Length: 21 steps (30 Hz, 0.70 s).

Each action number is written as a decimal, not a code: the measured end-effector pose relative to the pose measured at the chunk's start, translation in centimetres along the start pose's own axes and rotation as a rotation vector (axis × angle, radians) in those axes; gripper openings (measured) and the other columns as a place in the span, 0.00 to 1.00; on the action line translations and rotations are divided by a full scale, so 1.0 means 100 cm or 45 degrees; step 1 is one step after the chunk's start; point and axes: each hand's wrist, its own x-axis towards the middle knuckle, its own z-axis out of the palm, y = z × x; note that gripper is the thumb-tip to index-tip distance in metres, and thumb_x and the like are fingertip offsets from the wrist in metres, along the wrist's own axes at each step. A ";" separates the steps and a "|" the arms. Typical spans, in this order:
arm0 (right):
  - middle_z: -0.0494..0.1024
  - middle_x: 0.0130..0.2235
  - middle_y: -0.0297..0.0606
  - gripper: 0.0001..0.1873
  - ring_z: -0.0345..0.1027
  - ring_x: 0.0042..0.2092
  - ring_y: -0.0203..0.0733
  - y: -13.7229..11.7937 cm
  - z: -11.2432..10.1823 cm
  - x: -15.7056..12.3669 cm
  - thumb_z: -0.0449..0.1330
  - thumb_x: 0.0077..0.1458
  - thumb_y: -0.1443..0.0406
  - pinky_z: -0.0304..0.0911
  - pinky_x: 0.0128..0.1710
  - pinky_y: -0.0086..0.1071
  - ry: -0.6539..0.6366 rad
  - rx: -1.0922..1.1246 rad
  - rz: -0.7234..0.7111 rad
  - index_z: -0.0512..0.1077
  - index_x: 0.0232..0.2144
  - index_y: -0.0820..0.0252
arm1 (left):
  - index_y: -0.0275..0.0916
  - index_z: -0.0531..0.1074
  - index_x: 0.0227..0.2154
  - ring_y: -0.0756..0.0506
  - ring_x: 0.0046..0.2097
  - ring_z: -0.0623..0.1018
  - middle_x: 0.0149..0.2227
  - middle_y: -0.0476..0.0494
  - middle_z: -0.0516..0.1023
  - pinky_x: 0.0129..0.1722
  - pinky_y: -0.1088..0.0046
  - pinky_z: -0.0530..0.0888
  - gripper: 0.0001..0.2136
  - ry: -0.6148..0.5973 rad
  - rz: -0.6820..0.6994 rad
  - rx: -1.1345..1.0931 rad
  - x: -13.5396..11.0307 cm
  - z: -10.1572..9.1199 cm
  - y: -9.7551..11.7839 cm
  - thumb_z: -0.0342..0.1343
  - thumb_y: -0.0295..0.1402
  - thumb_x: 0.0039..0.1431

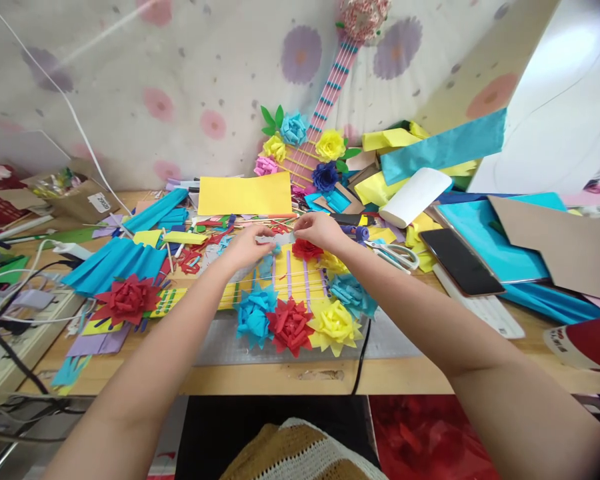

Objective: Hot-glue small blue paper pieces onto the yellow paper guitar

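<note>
My left hand (247, 248) and my right hand (318, 230) meet over the middle of the table, each pinching one end of a small pale strip of paper (279, 238). Just below them lies a yellow paper guitar (290, 283) with purple strings, flat on a grey cutting mat (380, 340). Blue (254, 313), red (290, 325) and yellow (334, 323) paper flowers sit on its near end. A smaller red flower (307, 249) lies right under my right hand.
A pink paper guitar with flowers (310, 143) leans on the back wall. Scissors (395, 255) and a phone (461, 261) lie to the right among blue and yellow paper sheets. A red flower (127, 299), blue pleated paper (113, 263) and cables (15, 303) fill the left.
</note>
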 end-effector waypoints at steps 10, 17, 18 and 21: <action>0.80 0.40 0.35 0.11 0.72 0.41 0.41 -0.013 -0.003 -0.001 0.61 0.46 0.64 0.64 0.38 0.31 0.002 -0.151 0.117 0.77 0.35 0.55 | 0.38 0.78 0.32 0.41 0.43 0.78 0.40 0.41 0.80 0.45 0.66 0.73 0.09 -0.034 0.081 0.305 0.010 0.025 0.008 0.53 0.28 0.51; 0.81 0.40 0.36 0.11 0.73 0.43 0.43 -0.026 0.012 0.002 0.60 0.46 0.65 0.65 0.41 0.33 -0.040 -0.282 0.109 0.78 0.35 0.53 | 0.38 0.78 0.29 0.44 0.37 0.79 0.34 0.44 0.82 0.39 0.71 0.74 0.08 0.023 0.017 0.150 0.004 0.022 0.001 0.54 0.28 0.49; 0.81 0.40 0.36 0.11 0.74 0.43 0.44 -0.027 0.015 0.002 0.59 0.47 0.65 0.65 0.41 0.34 -0.030 -0.309 0.104 0.78 0.35 0.53 | 0.38 0.78 0.29 0.44 0.37 0.79 0.34 0.44 0.82 0.39 0.71 0.74 0.08 0.029 0.013 0.134 0.003 0.022 0.001 0.54 0.28 0.48; 0.81 0.40 0.38 0.11 0.74 0.44 0.46 -0.028 0.019 0.004 0.58 0.47 0.65 0.66 0.41 0.35 -0.027 -0.363 0.088 0.77 0.35 0.54 | 0.38 0.78 0.28 0.44 0.36 0.80 0.33 0.45 0.82 0.39 0.71 0.74 0.07 0.037 -0.003 0.105 0.002 0.022 -0.001 0.54 0.28 0.48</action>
